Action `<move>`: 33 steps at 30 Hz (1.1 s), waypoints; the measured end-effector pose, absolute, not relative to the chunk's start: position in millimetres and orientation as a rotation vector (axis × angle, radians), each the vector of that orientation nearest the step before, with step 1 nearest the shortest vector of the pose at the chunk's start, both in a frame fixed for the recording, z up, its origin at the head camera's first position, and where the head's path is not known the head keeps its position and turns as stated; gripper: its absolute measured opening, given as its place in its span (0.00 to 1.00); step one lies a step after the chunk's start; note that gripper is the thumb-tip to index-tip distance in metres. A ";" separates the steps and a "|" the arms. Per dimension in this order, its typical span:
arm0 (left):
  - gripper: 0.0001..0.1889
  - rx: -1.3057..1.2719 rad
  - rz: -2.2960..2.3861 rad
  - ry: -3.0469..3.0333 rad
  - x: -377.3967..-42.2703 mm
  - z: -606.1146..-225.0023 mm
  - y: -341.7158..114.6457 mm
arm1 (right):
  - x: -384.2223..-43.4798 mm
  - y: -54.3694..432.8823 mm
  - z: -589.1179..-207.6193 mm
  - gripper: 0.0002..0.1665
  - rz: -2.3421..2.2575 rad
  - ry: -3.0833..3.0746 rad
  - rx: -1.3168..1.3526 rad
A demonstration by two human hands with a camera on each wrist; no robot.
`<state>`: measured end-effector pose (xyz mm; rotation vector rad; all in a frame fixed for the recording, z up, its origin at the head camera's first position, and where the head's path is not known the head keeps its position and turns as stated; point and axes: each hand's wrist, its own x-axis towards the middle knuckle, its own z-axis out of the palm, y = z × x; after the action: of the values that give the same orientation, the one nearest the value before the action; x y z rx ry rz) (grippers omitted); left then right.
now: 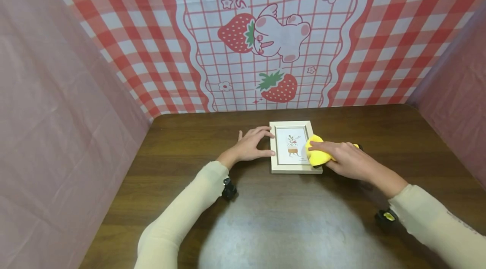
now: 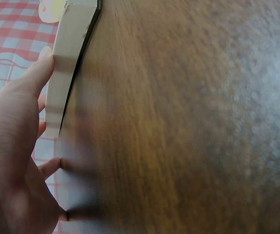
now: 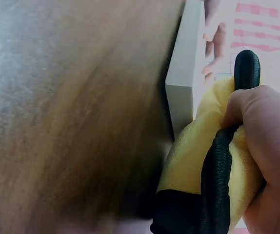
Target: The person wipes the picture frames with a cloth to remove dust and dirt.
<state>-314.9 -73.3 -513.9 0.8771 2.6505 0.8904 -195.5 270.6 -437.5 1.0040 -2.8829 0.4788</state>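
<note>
A cream picture frame (image 1: 296,169) with a plant-in-pot print lies flat on the brown wooden table. My left hand (image 1: 251,145) touches its left border, fingers and thumb spread apart; in the left wrist view the thumb (image 2: 45,61) tip meets the frame's edge (image 2: 64,73). With my right hand (image 1: 347,159) I grip a bunched yellow cloth (image 1: 318,157) with black edging, and it lies over the right side of the frame. In the right wrist view the thumb presses into the folded cloth (image 3: 184,161) beside the frame's corner (image 3: 180,90).
Behind the table (image 1: 265,226) hangs a red-and-white checked cloth backdrop (image 1: 243,70) with strawberries and a cartoon animal. Pale pink curtains (image 1: 49,125) hang on both sides. Black camera mounts (image 1: 229,188) sit at the wrists, below cream sleeves.
</note>
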 end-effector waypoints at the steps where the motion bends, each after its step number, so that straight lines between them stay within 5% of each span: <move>1: 0.35 0.876 0.887 2.651 -314.5 -513.7 -73.2 | -195.5 270.5 -437.0 0.33 0.483 -2.881 1.004; 33: 0.36 0.879 0.895 2.654 -315.0 -514.5 -72.7 | -218.4 273.3 -408.4 0.35 0.488 -2.816 0.797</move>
<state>-315.0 -72.7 -514.5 0.8792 2.6535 0.8953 -218.4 273.3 -408.4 0.7971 -2.8162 0.4884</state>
